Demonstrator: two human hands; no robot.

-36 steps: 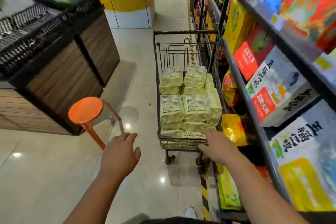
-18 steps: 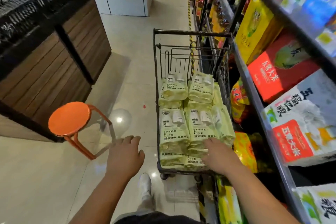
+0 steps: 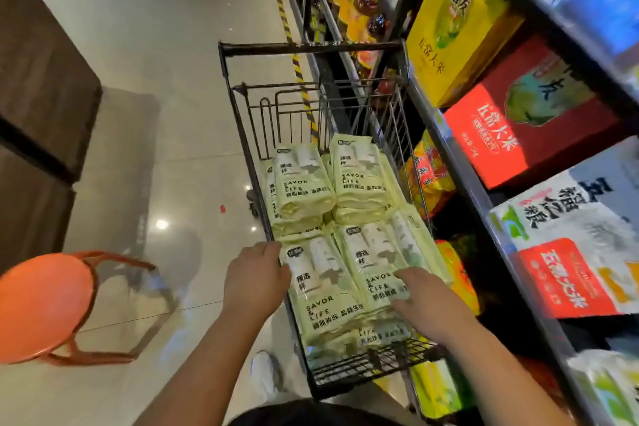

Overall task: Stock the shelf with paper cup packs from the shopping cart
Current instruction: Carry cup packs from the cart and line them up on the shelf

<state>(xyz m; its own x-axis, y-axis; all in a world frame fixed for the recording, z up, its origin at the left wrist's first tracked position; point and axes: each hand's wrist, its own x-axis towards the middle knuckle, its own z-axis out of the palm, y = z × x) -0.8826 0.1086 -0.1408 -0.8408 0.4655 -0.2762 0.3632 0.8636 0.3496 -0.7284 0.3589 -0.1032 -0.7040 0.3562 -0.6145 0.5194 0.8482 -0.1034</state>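
Observation:
A black wire shopping cart (image 3: 242, 121) stands in the aisle against the shelf, filled with several pale green paper cup packs (image 3: 304, 183) stacked in layers. My left hand (image 3: 254, 278) rests at the left side of the nearest top pack (image 3: 323, 290), fingers touching its edge. My right hand (image 3: 423, 304) lies flat on the pack to its right (image 3: 373, 259), fingers spread. Neither hand has lifted a pack. The shelf (image 3: 460, 162) runs along the right, its grey rails holding boxed goods.
An orange round stool (image 3: 45, 304) stands on the tiled floor at the left. A dark wooden display counter (image 3: 38, 79) fills the far left. Red, yellow and white rice boxes (image 3: 525, 128) crowd the shelves on the right. My white shoe (image 3: 266, 373) shows below.
I have stepped closer to the cart. My left hand moved from the air right onto the near pack's edge; my right hand slid forward onto the top packs.

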